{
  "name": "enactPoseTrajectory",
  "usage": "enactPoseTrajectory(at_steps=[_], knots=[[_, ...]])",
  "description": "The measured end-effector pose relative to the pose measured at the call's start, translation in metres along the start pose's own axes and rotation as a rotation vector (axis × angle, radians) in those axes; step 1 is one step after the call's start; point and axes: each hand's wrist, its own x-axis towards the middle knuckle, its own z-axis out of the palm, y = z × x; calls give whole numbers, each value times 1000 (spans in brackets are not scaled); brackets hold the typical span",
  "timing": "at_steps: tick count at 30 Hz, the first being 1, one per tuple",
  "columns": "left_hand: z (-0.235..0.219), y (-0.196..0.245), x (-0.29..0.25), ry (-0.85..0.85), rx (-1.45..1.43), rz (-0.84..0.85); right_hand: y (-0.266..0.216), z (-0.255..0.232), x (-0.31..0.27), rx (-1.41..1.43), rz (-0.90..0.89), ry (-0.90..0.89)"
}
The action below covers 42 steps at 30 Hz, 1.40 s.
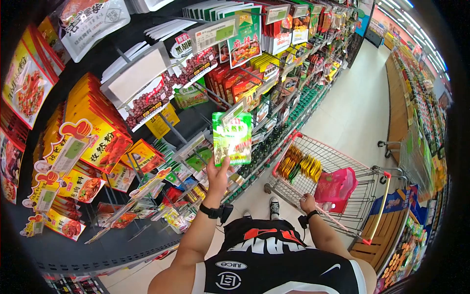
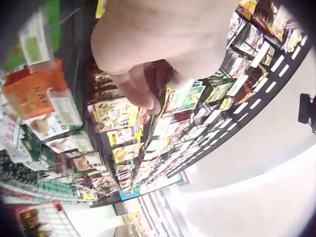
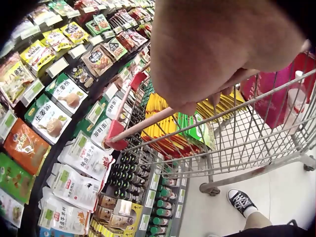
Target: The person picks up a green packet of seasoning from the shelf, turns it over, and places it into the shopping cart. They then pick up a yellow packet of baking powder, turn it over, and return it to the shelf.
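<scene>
In the head view the left hand [image 1: 218, 177] pinches the lower edge of an upright green packet [image 1: 232, 139], thumb on its front, before the shelf rack. The left wrist view shows that hand [image 2: 163, 44] with fingers bent round a thin packet [image 2: 159, 74] seen nearly edge-on. The right hand [image 1: 308, 203] grips the near rim of a wire shopping cart [image 1: 350, 183]. In the right wrist view the same hand [image 3: 217, 54] is curled over the cart's pink rail [image 3: 148, 123]; part of its grip is hidden.
Yellow packets [image 1: 308, 168] and a pink bag [image 1: 335, 188] lie in the cart. Hanging seasoning packets [image 1: 105, 142] and price tags crowd the rack at left. An aisle floor [image 1: 350, 98] runs ahead, with shelving on its right side. A wooden slatted stand [image 1: 384, 235] is at the right.
</scene>
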Motion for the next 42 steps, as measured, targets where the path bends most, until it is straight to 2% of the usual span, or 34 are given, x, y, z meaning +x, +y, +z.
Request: enactPoseTrajectory(at_steps=[2,5,7,8,9,10,12,14,15,16,19,22,23,26,27,29,30,31,32,34,35,36,38,39,41,42], knots=[[-1,-7,-14,-41,32,-48,1,-1,-1,6,-25,16],[-5,-29,-34,-96,108,-80,5,-6,3,103,12,-65],[0,-40,-46,-120,151,-119,3,-11,6,141,63,-34],[3,-48,-52,-174,248,-42,-3,-14,7,161,89,-19],[6,-58,-56,-228,345,36,-9,-18,6,67,30,46],[7,-64,-57,-283,442,114,-20,-21,7,223,12,42],[27,-40,-62,-361,622,138,-45,-29,9,531,-22,31],[42,-42,-70,-409,748,216,-92,-54,-6,1074,142,-274],[45,-56,-71,-420,799,402,-114,-69,-13,1271,118,-515],[51,-57,-72,-491,839,418,-135,-83,-19,1460,84,-760],[69,-64,-81,-670,931,456,-187,-111,-43,1647,-30,-1055],[77,-80,-88,-840,999,613,-189,-100,-51,1831,228,-859],[79,-82,-90,-914,1031,582,-189,-96,-51,1885,265,-802],[84,-83,-90,-987,951,576,-177,-89,-54,1815,256,-700],[84,-82,-90,-952,913,562,-174,-89,-55,1834,355,-651],[81,-79,-88,-908,827,524,-169,-86,-55,1625,229,-498],[74,-89,-89,-818,848,496,-164,-83,-56,1519,185,-415],[71,-88,-85,-786,854,422,-160,-81,-56,1497,172,-374],[68,-90,-83,-705,856,370,-166,-89,-62,1477,198,-352],[58,-91,-74,-591,853,340,-163,-97,-65,1283,113,-443],[54,-92,-73,-535,816,223,-163,-98,-66,1272,77,-491],[48,-93,-72,-541,788,36,-164,-97,-69,1223,100,-492],[26,-114,-68,-697,575,-351,-180,-107,-74,1229,99,-547],[13,-126,-69,-799,551,-390,-186,-106,-75,1200,65,-521],[22,-109,-77,-774,496,-408,-191,-100,-73,1119,-24,-470],[25,-104,-80,-758,469,-415,-194,-100,-73,1090,-1,-467]])
